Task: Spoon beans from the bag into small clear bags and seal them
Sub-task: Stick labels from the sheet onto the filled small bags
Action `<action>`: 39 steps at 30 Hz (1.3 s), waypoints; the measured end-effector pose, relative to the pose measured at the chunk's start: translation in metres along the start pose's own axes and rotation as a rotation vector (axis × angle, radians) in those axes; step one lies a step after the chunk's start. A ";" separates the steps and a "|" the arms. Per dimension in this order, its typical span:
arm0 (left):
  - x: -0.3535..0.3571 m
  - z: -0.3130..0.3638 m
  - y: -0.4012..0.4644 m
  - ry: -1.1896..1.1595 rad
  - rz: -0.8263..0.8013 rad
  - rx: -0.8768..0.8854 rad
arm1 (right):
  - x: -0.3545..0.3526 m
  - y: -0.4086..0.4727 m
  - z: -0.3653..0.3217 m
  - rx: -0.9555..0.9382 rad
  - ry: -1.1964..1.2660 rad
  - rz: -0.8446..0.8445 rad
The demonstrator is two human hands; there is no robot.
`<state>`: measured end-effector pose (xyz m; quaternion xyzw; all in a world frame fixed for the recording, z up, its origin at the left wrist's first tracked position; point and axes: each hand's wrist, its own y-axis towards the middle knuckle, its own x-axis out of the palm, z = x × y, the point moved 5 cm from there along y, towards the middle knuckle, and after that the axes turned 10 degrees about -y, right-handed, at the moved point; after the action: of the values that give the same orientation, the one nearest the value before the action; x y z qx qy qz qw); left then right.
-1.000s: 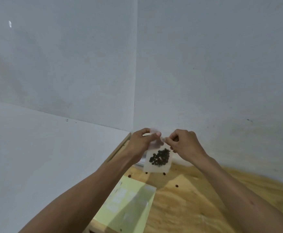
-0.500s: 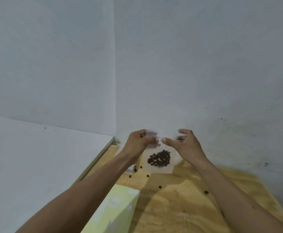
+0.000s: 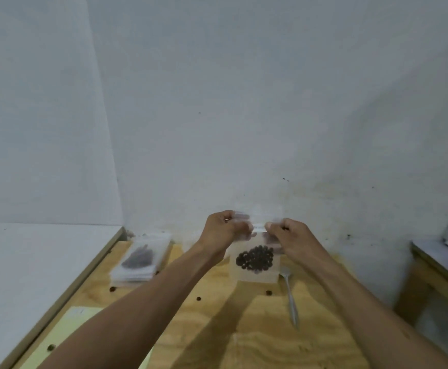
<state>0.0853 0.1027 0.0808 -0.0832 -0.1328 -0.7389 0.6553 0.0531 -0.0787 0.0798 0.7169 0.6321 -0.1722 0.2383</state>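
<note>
Wall (image 3: 244,102): a plain pale surface was seen filling the upper two thirds of the frame.
Plywood table (image 3: 217,328): the lower centre was taken up by it; a few loose beans were scattered over its bare wood.
White board (image 3: 31,262): it was laid along the table's left edge, at the lower left of the frame.
Yellow sheet (image 3: 65,331): it was partly seen at the bottom left, flat on the table.
Stack of bags (image 3: 141,258): a pile of clear bags was set at the left of centre; dark contents showed through the top one, so some bags were judged already filled, though blur kept the seals from being read.
Small clear bag (image 3: 256,272): it was held upright above the table, just right of centre, between both hands.
Beans (image 3: 254,258): a dark cluster was settled in the lower part of the held bag, so filling of this bag was judged done.
Left hand (image 3: 224,233): it was closed in a pinch on the bag's top strip at its left end.
Right hand (image 3: 288,234): it was closed in a pinch on the same strip at its right end.
Spoon (image 3: 290,296): it was laid down on the table just right of the bag, unused.
Progress: sealing of this bag was judged under way, not confirmed complete; the source bag was not in view, so what remained could not be told.
</note>
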 end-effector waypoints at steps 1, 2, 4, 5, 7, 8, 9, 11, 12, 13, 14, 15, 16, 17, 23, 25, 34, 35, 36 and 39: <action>0.011 -0.005 0.003 -0.004 0.001 -0.010 | -0.008 -0.003 0.010 0.034 0.020 -0.039; 0.020 -0.010 0.007 -0.009 0.001 -0.021 | -0.016 -0.006 0.019 0.058 0.009 -0.064; 0.039 -0.022 0.012 -0.021 -0.035 -0.053 | -0.035 -0.011 0.036 0.096 0.024 -0.057; 0.049 -0.030 0.015 0.023 -0.060 -0.075 | -0.045 -0.012 0.046 0.114 0.043 -0.027; 0.067 -0.049 0.017 0.178 -0.103 -0.145 | -0.066 -0.013 0.067 0.160 0.071 0.070; 0.075 -0.059 0.017 0.238 -0.117 -0.181 | -0.075 -0.013 0.076 0.186 0.082 0.118; 0.084 -0.069 0.017 0.275 -0.129 -0.205 | -0.083 -0.014 0.086 0.212 0.074 0.155; 0.098 -0.086 0.016 0.330 -0.146 -0.211 | -0.093 -0.014 0.108 0.266 0.059 0.204; 0.105 -0.092 0.015 0.376 -0.153 -0.197 | -0.096 -0.015 0.118 0.290 0.051 0.219; 0.112 -0.098 0.015 0.434 -0.159 -0.174 | -0.099 -0.016 0.127 0.313 0.026 0.227; 0.118 -0.103 0.015 0.503 -0.166 -0.145 | -0.101 -0.017 0.135 0.330 -0.012 0.237; 0.125 -0.108 0.015 0.569 -0.177 -0.118 | -0.103 -0.017 0.143 0.343 -0.068 0.237; 0.131 -0.112 0.014 0.624 -0.185 -0.099 | -0.105 -0.018 0.149 0.351 -0.130 0.231; 0.137 -0.115 0.013 0.671 -0.195 -0.098 | -0.106 -0.018 0.154 0.355 -0.189 0.222; 0.154 -0.135 0.011 0.904 -0.208 -0.173 | -0.099 -0.015 0.172 0.363 -0.444 0.166; 0.155 -0.141 0.012 0.941 -0.222 -0.192 | -0.095 -0.013 0.179 0.374 -0.501 0.139; 0.153 -0.146 0.018 1.056 -0.236 -0.165 | -0.086 -0.008 0.185 0.354 -0.611 0.106; 0.153 -0.146 0.018 1.052 -0.236 -0.161 | -0.086 -0.008 0.186 0.355 -0.618 0.110; 0.153 -0.145 0.018 1.055 -0.236 -0.154 | -0.085 -0.009 0.186 0.358 -0.626 0.114; 0.153 -0.146 0.019 1.050 -0.236 -0.141 | -0.085 -0.008 0.188 0.356 -0.645 0.119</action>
<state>0.0926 -0.0887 -0.0111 0.2688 0.2542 -0.7567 0.5391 0.0435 -0.2530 -0.0297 0.6916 0.4419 -0.4824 0.3062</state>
